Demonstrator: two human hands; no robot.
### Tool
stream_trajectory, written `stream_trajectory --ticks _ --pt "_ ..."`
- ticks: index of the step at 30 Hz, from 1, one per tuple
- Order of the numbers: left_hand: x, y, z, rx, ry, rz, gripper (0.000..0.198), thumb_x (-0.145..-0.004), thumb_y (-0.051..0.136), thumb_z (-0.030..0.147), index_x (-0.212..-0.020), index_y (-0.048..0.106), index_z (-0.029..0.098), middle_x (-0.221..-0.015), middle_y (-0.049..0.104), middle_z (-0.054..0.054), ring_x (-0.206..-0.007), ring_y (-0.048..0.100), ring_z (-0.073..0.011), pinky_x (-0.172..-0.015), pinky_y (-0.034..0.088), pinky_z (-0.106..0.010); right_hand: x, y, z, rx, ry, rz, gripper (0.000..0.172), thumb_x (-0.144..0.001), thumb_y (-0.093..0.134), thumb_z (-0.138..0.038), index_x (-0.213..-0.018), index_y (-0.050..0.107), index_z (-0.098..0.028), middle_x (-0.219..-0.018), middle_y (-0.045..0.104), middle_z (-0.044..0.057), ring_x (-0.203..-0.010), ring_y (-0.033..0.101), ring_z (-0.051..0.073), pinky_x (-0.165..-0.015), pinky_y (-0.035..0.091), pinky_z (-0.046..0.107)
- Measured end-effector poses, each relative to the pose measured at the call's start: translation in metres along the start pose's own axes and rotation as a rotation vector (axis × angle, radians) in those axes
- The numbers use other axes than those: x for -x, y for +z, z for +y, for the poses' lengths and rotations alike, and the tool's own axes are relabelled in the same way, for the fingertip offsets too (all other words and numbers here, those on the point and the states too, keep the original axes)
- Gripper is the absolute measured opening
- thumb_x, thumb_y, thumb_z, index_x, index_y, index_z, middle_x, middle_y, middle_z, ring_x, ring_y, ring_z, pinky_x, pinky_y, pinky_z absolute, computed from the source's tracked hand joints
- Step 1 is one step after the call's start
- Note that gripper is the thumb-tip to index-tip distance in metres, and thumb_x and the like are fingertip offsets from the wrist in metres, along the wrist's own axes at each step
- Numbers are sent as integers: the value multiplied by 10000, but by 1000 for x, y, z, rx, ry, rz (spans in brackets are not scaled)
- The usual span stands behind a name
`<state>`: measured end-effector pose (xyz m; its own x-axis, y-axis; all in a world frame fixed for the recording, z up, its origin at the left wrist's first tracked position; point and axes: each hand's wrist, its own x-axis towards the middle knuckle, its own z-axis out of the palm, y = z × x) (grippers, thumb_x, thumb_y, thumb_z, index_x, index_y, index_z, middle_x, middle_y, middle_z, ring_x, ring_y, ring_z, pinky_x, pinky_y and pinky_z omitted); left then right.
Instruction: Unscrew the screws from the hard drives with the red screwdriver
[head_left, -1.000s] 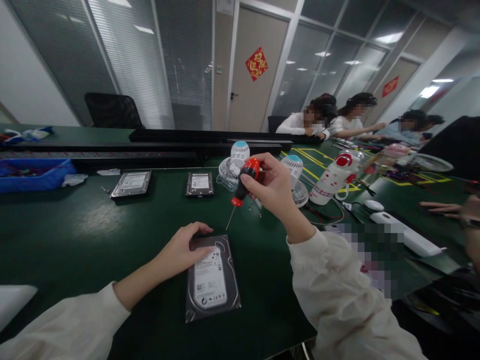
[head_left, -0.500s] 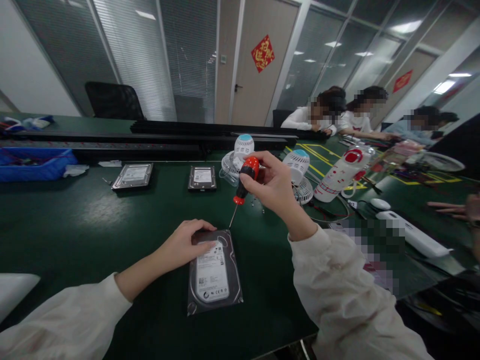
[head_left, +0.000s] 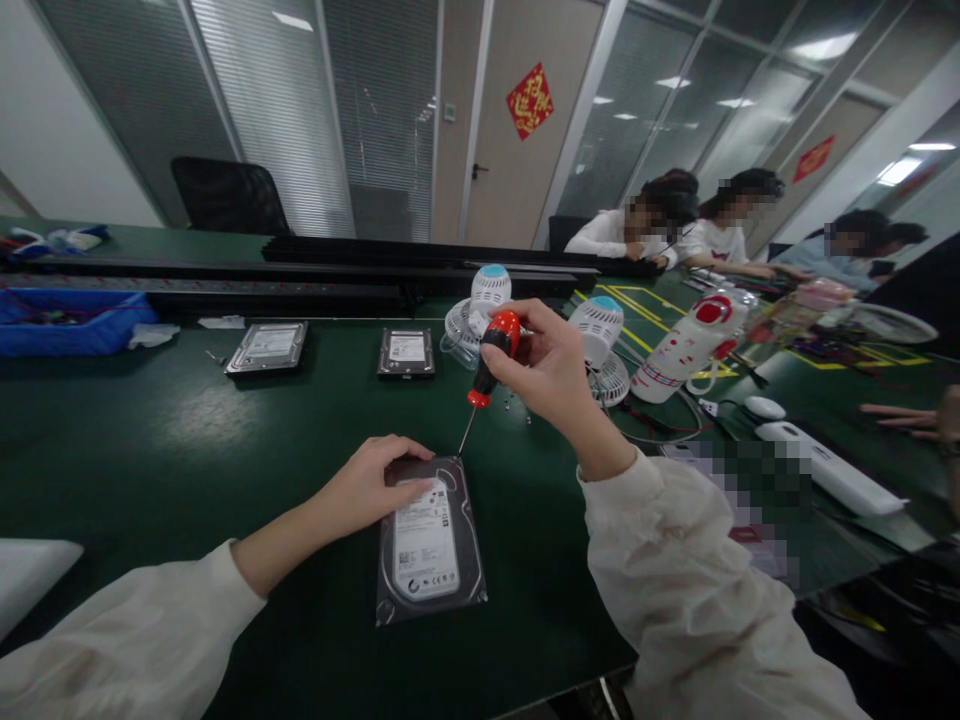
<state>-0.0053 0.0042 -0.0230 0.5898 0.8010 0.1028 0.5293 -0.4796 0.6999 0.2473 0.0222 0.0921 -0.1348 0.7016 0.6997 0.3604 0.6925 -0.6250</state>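
A hard drive (head_left: pixel 427 540) with a white label lies flat on the green table before me. My left hand (head_left: pixel 373 482) grips its far left part, thumb across the label and fingers along the far edge. Held in my right hand (head_left: pixel 544 360) is a screwdriver (head_left: pixel 489 365) with a red and black handle, tilted with its shaft pointing down. The screwdriver's tip meets the drive's far right corner; the screw there is too small to make out. Several tiny screws (head_left: pixel 517 405) lie on the table beyond my right hand.
Two more hard drives, one at the left (head_left: pixel 268 347) and a smaller one (head_left: pixel 406 352), lie farther back. A blue bin (head_left: pixel 71 325) stands far left. Small white fans (head_left: pixel 598 330), a white bottle (head_left: pixel 686 345) and a white power strip (head_left: pixel 829 468) are at the right. Other people (head_left: pixel 660 220) sit beyond.
Both hands, the drive and the screwdriver keep nearly the same places. The whole view has shifted slightly.
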Motion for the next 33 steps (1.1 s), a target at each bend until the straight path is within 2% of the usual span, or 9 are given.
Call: stream_trajectory --ticks 6,11,16,20,23,27,31,33 --pt "0 0 -1 -8 9 2 389 -921 666 518 -1205 710 256 -1220 734 -86 -1110 665 -292 -948 492 -458 1 1 1 24 -2 -6 231 -819 734 -317 -1012 635 -237 -892 639 4 -714 584 132 -579 549 272" --pt "0 0 -2 -1 13 -4 409 -922 664 535 -1212 710 249 -1216 734 -93 -1106 667 -291 -945 499 -452 2 -2 -4 77 -35 -61 350 -835 711 -272 -1163 591 -256 -927 635 1 -646 554 113 -554 515 269" --pt "-1 0 0 3 18 6 387 -915 676 521 -1185 722 248 -1201 742 -83 -1093 670 -287 -955 492 -453 1 -6 -12 244 -148 -153 307 -882 669 -273 -1186 631 -249 -1028 722 31 -718 616 148 -673 557 325" --pt "-1 -1 2 7 7 7 388 -907 685 511 -1183 728 244 -1203 745 -82 -1089 672 -289 -934 494 -443 0 -5 -18 326 -276 -91 268 -896 732 -348 -1135 689 -236 -1031 746 36 -818 663 178 -775 577 356" --pt "-1 -1 5 16 -7 11 382 -896 693 504 -1167 739 240 -1182 750 -81 -1069 680 -290 -934 493 -445 2 -4 -21 332 -282 -68 259 -908 713 -315 -1153 696 -233 -976 749 26 -805 671 178 -769 576 353" --pt "-1 -1 4 30 -8 11 379 -898 693 504 -1169 737 243 -1192 748 -77 -1092 677 -291 -974 486 -457 4 -3 -22 360 -278 -123 315 -942 603 -238 -1252 643 -198 -1044 743 55 -845 677 185 -793 563 357" --pt "-1 0 0 15 3 15 399 -901 691 534 -1180 736 252 -1198 748 -76 -1113 672 -293 -989 491 -456 3 0 -21 408 -301 -93 335 -898 735 -434 -1155 676 -227 -1009 701 55 -865 646 202 -779 548 359" --pt "-1 0 -1 17 0 15 415 -898 690 548 -1191 739 257 -1201 748 -80 -1114 673 -297 -972 504 -448 3 0 -21 400 -297 -67 349 -875 764 -424 -1145 695 -213 -974 689 54 -827 630 190 -757 545 350"
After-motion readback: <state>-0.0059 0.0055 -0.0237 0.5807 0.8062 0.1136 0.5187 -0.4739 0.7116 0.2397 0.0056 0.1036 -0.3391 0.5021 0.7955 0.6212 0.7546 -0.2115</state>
